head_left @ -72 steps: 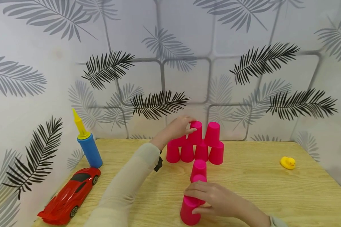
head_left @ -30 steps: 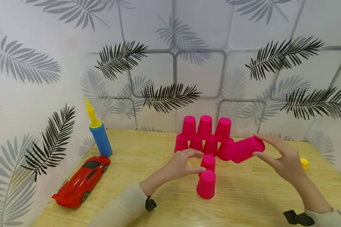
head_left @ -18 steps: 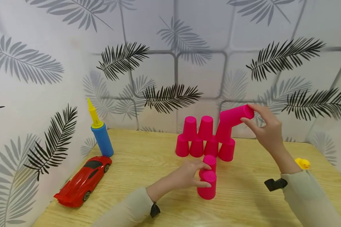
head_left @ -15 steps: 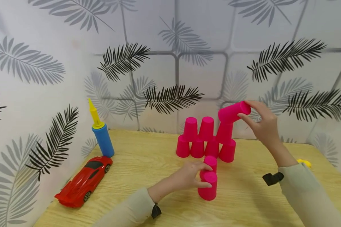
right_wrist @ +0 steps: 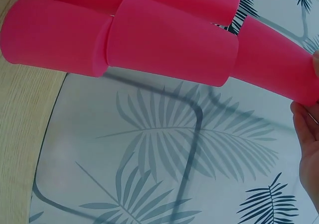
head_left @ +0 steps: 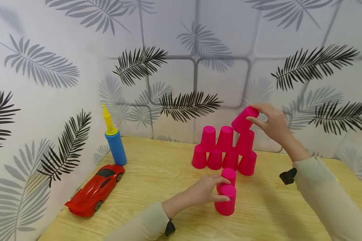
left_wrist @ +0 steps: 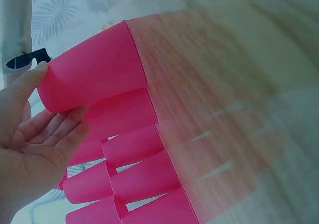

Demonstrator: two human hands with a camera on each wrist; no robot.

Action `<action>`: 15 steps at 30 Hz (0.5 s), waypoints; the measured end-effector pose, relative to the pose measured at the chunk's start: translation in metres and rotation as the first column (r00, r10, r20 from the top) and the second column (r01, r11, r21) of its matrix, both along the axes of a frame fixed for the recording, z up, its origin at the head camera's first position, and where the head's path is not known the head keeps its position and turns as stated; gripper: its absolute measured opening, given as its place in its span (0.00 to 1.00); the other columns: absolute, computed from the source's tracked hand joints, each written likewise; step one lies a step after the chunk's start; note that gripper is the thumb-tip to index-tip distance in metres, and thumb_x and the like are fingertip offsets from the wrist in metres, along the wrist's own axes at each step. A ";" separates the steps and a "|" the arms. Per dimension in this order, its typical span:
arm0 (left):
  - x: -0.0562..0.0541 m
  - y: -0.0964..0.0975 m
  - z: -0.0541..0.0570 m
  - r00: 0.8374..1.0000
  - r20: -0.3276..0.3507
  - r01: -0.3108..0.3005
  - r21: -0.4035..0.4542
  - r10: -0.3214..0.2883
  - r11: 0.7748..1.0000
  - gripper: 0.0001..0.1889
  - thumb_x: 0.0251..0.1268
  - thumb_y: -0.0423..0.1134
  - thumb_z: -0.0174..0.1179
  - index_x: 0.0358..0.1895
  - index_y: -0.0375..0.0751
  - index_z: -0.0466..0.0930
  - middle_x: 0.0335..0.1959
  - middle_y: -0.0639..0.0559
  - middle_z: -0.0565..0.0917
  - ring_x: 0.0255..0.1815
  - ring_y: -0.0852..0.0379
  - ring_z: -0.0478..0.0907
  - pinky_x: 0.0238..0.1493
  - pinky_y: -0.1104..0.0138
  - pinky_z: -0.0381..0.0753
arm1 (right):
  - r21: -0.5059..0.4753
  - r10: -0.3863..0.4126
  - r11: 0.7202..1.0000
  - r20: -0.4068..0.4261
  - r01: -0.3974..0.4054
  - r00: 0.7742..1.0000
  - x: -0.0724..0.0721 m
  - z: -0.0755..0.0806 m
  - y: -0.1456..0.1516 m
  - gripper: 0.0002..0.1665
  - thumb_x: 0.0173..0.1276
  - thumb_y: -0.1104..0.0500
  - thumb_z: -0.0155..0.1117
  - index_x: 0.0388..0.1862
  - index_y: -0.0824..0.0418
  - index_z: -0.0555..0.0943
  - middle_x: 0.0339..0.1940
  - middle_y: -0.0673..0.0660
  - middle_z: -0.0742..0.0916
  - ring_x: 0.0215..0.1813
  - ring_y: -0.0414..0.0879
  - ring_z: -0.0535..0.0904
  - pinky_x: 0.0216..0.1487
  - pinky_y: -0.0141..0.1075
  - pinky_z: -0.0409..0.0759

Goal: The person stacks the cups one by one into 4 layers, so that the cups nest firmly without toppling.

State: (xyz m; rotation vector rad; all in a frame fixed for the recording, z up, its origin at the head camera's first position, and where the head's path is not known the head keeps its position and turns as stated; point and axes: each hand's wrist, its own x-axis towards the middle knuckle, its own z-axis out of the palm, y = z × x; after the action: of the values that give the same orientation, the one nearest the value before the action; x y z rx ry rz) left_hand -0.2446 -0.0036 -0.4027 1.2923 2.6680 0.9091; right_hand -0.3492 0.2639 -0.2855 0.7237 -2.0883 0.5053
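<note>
Pink plastic cups stand upside down in two rows, a bottom row (head_left: 214,160) of several and an upper row (head_left: 225,140) of three on top. My right hand (head_left: 273,123) pinches the base of a tilted pink cup (head_left: 242,121), whose rim end is at the top of the rightmost upper cup (head_left: 245,143). Nearer to me, my left hand (head_left: 199,192) holds the front pink cup (head_left: 227,205) between thumb and fingers; it stands on the table. Right behind it is another upside-down pink cup (head_left: 229,174), partly covered by the fingers.
A red toy car (head_left: 98,190) rests on the left of the wooden table (head_left: 157,174). Behind it stands a blue and yellow hand pump (head_left: 116,147). The leaf-patterned wall (head_left: 175,77) rises at the back.
My right hand has carried a cup from the front, up and leftward onto the right end of the upper row, turning it more upright. My left hand has left the stack and taken the front cup.
</note>
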 end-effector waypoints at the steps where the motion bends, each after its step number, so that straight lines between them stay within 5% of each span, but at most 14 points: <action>1: 0.000 0.000 0.000 1.000 0.007 0.001 0.000 -0.001 1.000 0.25 0.60 0.45 0.69 0.59 0.41 0.77 0.52 0.51 0.84 0.49 0.65 0.80 0.49 0.78 0.82 | 0.008 -0.004 1.000 0.012 0.004 1.000 -0.001 0.000 0.000 0.29 0.49 0.67 0.77 0.53 0.70 0.81 0.46 0.67 0.87 0.49 0.59 0.82 0.54 0.38 0.83; 4: 0.001 0.000 0.000 1.000 0.023 0.002 0.001 -0.002 1.000 0.25 0.60 0.45 0.69 0.59 0.41 0.77 0.52 0.50 0.84 0.50 0.65 0.80 0.48 0.79 0.82 | 0.024 -0.002 1.000 0.044 0.001 0.999 -0.002 0.002 -0.002 0.29 0.50 0.68 0.76 0.54 0.70 0.80 0.47 0.68 0.87 0.50 0.61 0.82 0.49 0.54 0.81; 15: 0.000 -0.002 -0.001 1.000 0.006 0.004 0.002 -0.004 1.000 0.26 0.60 0.45 0.68 0.60 0.40 0.77 0.53 0.50 0.84 0.50 0.65 0.80 0.48 0.80 0.81 | 0.065 0.019 0.998 0.095 -0.025 0.995 -0.011 0.007 -0.012 0.28 0.53 0.66 0.75 0.55 0.70 0.80 0.50 0.69 0.86 0.53 0.63 0.82 0.53 0.57 0.81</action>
State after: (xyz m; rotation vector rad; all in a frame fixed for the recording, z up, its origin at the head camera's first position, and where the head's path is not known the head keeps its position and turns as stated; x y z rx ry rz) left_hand -0.2450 -0.0059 -0.4042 1.2925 2.6603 0.9133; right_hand -0.3605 0.2521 -0.2786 0.7753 -2.1955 0.4931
